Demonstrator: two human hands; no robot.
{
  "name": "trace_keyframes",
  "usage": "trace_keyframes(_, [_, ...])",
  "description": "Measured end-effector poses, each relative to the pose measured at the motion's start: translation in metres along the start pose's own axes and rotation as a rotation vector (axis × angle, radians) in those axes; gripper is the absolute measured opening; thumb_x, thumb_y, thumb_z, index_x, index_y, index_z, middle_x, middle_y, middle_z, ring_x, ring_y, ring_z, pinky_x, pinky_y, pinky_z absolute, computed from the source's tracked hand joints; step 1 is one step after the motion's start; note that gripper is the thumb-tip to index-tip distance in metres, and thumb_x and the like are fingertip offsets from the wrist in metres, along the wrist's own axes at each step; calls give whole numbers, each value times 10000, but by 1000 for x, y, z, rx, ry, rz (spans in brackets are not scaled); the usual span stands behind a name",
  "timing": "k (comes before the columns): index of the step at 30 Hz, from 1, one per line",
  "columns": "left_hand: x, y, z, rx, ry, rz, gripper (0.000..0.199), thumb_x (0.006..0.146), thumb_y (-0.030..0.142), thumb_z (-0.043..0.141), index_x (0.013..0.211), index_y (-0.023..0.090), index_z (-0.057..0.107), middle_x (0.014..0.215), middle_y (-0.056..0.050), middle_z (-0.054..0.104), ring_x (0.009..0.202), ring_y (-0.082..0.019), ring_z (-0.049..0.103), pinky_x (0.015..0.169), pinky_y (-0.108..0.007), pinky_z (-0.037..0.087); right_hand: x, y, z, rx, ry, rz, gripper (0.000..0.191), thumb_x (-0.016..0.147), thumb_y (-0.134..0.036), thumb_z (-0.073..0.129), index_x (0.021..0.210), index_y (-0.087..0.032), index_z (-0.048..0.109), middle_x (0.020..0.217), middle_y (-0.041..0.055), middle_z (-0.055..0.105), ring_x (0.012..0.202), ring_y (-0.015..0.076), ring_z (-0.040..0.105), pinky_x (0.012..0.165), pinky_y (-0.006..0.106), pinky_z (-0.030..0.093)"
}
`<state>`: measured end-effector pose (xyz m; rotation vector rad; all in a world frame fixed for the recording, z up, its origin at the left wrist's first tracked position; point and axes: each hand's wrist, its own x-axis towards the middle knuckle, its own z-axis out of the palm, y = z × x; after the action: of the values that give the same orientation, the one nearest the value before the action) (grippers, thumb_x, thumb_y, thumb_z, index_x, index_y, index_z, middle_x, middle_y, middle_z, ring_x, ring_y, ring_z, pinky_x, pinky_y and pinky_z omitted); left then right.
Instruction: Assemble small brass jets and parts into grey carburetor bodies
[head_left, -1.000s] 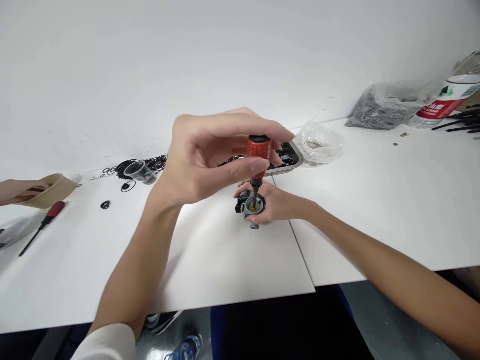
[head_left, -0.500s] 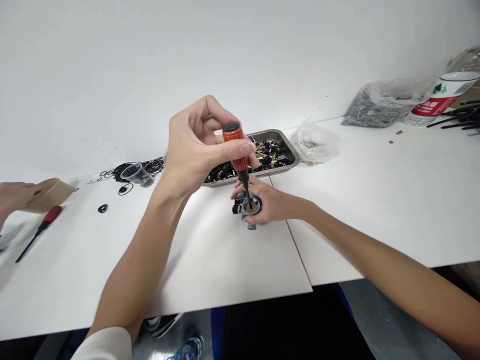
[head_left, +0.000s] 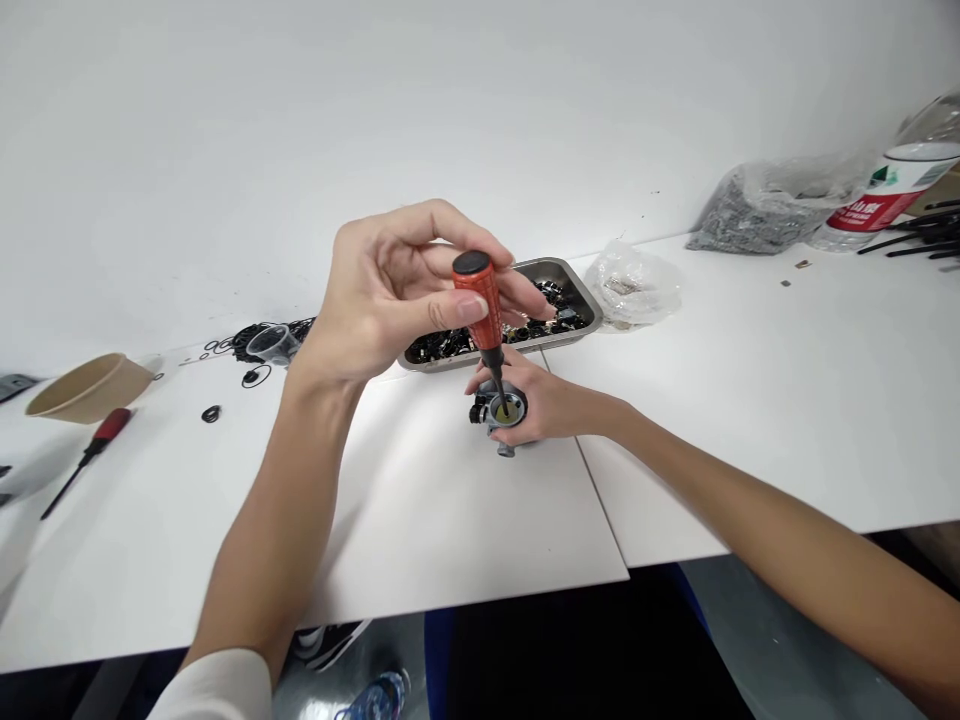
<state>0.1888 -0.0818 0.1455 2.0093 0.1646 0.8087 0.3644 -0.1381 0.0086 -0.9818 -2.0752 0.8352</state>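
Observation:
My left hand (head_left: pixel 409 285) is at the red handle of an upright screwdriver (head_left: pixel 480 300), its thumb against the near side and its fingers loosely curled around the far side. The screwdriver's tip points down into the round opening of a small metal part (head_left: pixel 507 408) with a yellowish inside and a black piece at its left. My right hand (head_left: pixel 529 400) grips this metal part from the right and steadies it on the white table (head_left: pixel 450 520).
Behind my hands stands a metal tray (head_left: pixel 589 310) of small black and brass parts, beside a plastic bag (head_left: pixel 634 285). Further right are a grey-filled bag (head_left: pixel 757 215) and a bottle (head_left: pixel 885 195). At left lie a brown bowl (head_left: pixel 94 388), another screwdriver (head_left: pixel 97 440), a clear cup (head_left: pixel 271 345) and black rings (head_left: pixel 211 413).
The fingers of my left hand have spread and loosened around the screwdriver handle. Another person's hand has left the brown bowl at the left.

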Motion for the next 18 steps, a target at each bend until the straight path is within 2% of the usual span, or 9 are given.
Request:
trace_keyframes(2, [0, -1, -1, 25, 31, -18, 277, 765, 353, 808, 960, 220, 663, 917, -55, 750, 886, -301, 739, 724, -467, 659, 0, 0, 0, 9, -14, 16, 466, 742, -240, 739, 1179, -229, 579, 1237, 67, 439, 1160, 216, 514, 1035, 409, 483])
trace_keyframes(5, [0, -4, 1, 76, 119, 37, 191, 795, 270, 775, 943, 199, 677, 894, -60, 727, 849, -274, 731, 721, -446, 650, -1, 0, 0, 28, -31, 36, 478, 748, -244, 735, 1196, -237, 569, 1249, 72, 427, 1166, 220, 516, 998, 392, 508])
trace_keyframes(8, [-1, -3, 6, 174, 197, 51, 155, 807, 274, 756, 925, 204, 684, 877, -59, 700, 778, -237, 707, 680, -415, 628, -1, -1, 0, 31, -39, 40, 488, 752, -241, 730, 1209, -243, 558, 1256, 73, 426, 1179, 228, 508, 981, 393, 515])
trace_keyframes(13, [-1, 1, 15, 243, 233, 42, 138, 758, 266, 793, 815, 226, 674, 805, -43, 655, 661, -187, 663, 574, -363, 598, -1, -3, -1, 5, -33, 42, 483, 756, -249, 730, 1206, -247, 557, 1262, 70, 433, 1208, 242, 487, 993, 415, 501])
trace_keyframes(18, [1, -2, 19, 193, 287, -15, 187, 721, 237, 810, 791, 210, 639, 737, -12, 624, 586, -163, 645, 536, -348, 594, -1, -3, -1, 26, -40, 42, 486, 762, -244, 718, 1219, -239, 552, 1266, 76, 433, 1192, 235, 499, 965, 394, 524])
